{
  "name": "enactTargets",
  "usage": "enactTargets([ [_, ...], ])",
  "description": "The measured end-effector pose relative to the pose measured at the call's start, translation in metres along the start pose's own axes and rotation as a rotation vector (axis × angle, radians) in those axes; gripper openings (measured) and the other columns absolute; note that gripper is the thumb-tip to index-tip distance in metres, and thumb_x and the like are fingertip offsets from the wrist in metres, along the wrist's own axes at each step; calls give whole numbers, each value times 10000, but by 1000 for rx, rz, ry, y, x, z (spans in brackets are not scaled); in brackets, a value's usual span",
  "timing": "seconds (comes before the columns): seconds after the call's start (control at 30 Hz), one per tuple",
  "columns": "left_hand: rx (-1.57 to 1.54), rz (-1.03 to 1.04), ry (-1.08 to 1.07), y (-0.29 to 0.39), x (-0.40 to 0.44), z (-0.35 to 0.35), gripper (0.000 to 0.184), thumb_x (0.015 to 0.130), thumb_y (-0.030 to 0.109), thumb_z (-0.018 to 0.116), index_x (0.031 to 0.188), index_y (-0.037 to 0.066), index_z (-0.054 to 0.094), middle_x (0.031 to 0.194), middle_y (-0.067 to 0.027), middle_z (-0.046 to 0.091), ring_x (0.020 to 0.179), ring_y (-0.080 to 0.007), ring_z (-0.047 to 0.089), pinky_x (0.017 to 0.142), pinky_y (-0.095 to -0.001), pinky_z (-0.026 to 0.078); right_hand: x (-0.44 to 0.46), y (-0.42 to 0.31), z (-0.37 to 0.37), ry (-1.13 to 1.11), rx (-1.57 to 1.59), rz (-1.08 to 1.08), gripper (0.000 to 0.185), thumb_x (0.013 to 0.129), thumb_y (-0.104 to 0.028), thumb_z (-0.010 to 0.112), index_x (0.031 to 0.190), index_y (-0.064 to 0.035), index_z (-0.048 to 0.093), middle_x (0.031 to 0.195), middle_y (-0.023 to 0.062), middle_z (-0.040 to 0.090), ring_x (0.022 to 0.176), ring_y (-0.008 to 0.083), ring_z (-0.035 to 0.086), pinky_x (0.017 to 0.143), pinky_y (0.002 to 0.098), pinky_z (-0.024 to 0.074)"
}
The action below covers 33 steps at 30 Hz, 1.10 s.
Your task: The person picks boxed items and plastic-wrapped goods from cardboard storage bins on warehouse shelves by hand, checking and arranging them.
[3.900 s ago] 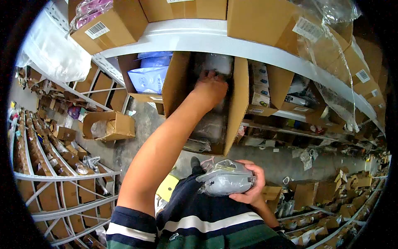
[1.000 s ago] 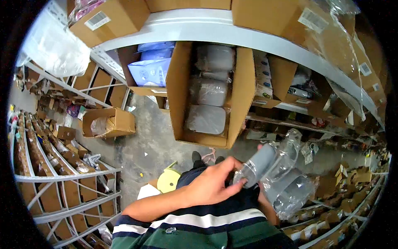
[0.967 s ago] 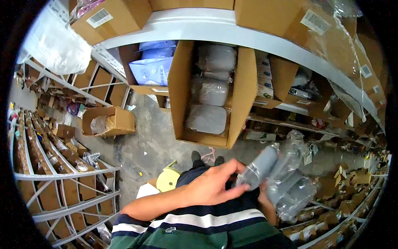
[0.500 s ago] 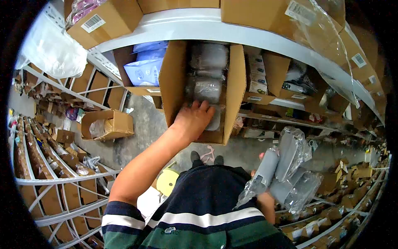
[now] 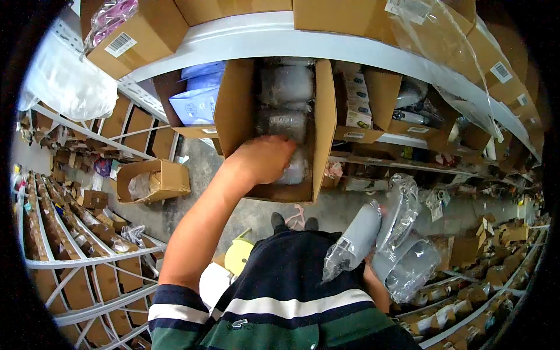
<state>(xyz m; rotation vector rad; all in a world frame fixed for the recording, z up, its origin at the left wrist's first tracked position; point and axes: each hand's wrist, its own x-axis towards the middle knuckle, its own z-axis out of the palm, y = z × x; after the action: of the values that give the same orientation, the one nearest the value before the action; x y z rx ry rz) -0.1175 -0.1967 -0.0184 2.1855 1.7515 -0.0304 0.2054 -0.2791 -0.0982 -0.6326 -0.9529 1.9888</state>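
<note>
My left hand (image 5: 265, 158) is inside an open cardboard box (image 5: 233, 111) on the shelf in front of me. Its fingers curl down among grey items in clear plastic wrap (image 5: 286, 125), and the fingertips are out of sight. Another wrapped grey item (image 5: 294, 169) lies just beyond the fingers, towards the box's near end. Low on the right, my right hand (image 5: 376, 283) is closed around several grey plastic pieces in clear wrap (image 5: 356, 233), held in a bunch beside my body. Those pieces hide most of that hand.
Left of the box, a carton holds blue packets (image 5: 198, 105); to its right stands one with small printed boxes (image 5: 357, 102). A white shelf beam (image 5: 245, 38) runs overhead. An open carton (image 5: 169, 181) sits on the floor at left, near a yellow round object (image 5: 238, 258).
My left hand's fingers, stretched over the wrapped items before, are now curled down. The bunch in my right hand has tilted and shifted slightly left. The view has shifted a little.
</note>
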Motion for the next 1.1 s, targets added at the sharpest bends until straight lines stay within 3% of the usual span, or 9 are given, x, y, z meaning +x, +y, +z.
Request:
enactTargets([
  [0.2,-109,37,-216,-5,11,10,397,889,236,609,1222,23,577,1114,-262,644,1024,-404,636,895,-508,512,4,2,2,-9,2,-3,745,639,-510,826,1115,-80,449,1057,150,627,937,250,655,805,369,561],
  [0.27,38,-238,-47,5,17,-4,409,870,214,615,1237,39,573,1153,-238,637,1060,-388,627,896,-510,517,6,4,4,-11,4,-6,746,640,-517,823,1115,-79,449,1056,150,627,935,250,655,804,369,561],
  [0.37,290,-186,374,3,30,13,396,847,184,614,1219,53,592,1181,-201,632,1118,-370,600,911,-512,507,9,5,6,-22,10,-6,748,641,-527,817,1114,-79,449,1054,150,628,931,249,655,802,368,560],
  [0.57,645,-76,408,-9,42,33,420,815,189,659,1202,46,584,1157,-164,650,1120,-351,602,955,-494,482,16,9,9,-43,14,-11,754,643,-548,806,1111,-77,449,1050,150,629,924,249,655,799,366,560],
  [0.7,384,-127,304,-3,36,22,366,815,226,697,1128,56,613,1082,-158,676,1093,-298,624,886,-434,513,23,10,11,-48,19,-17,758,645,-562,799,1110,-76,450,1048,151,630,920,248,656,797,365,560],
  [0.77,149,-203,111,2,36,8,439,784,292,761,1117,53,605,1056,-175,678,1042,-326,644,885,-425,521,26,10,11,-55,19,-17,760,646,-569,795,1109,-76,450,1047,151,631,917,248,656,796,365,560],
  [0.87,-17,-280,206,0,40,-24,518,815,243,715,1255,44,528,1097,-215,649,1020,-390,626,925,-432,514,30,9,13,-59,16,-18,763,647,-579,790,1108,-75,450,1045,151,632,914,248,656,794,364,560],
  [1.0,526,-243,643,-14,56,13,569,782,85,667,1321,55,488,1314,-202,516,1141,-391,569,910,-475,517,28,8,12,-63,14,-12,768,649,-593,782,1107,-74,450,1043,151,633,909,247,657,792,363,560],
  [1.1,359,-315,457,-10,59,2,609,767,69,655,1349,54,476,1321,-204,529,1144,-399,569,925,-498,510,19,7,11,-59,3,-2,771,650,-603,777,1106,-74,451,1041,152,633,906,247,657,791,362,560],
])
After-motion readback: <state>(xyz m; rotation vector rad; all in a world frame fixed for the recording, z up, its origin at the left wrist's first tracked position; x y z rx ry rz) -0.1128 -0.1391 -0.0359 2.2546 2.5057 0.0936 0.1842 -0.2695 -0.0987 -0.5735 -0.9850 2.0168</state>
